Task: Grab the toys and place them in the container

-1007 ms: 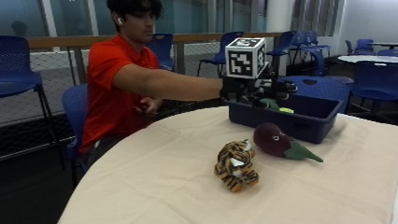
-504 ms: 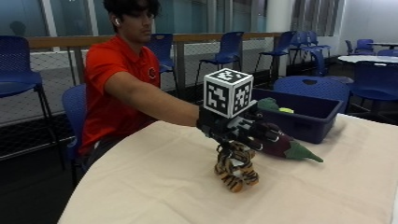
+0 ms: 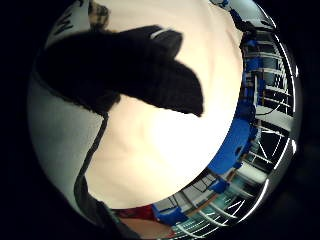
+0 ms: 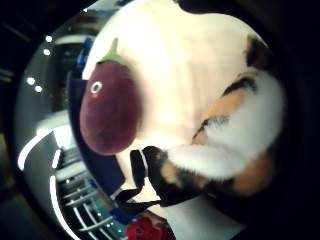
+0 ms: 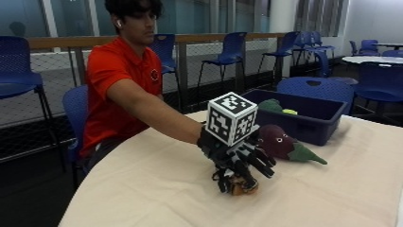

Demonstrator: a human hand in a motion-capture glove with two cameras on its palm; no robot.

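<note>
Outside view: tiger toy (image 5: 242, 185) under gloved grip (image 5: 238, 158)

Soft, even indoor light fills the outside view. The windows along the upper edge of the frame look dim beside the room. The cream table (image 5: 138, 184) is the brightest surface, and only a faint shadow lies under the right hand (image 5: 236, 158) at lower centre. In the little finger side palm view the cloth glares almost white, and the hand is a flat black silhouette against it. In the thumb side view the cloth washes out beside the eggplant toy (image 4: 110, 112), and small bright lights dot the dark surroundings.
</note>
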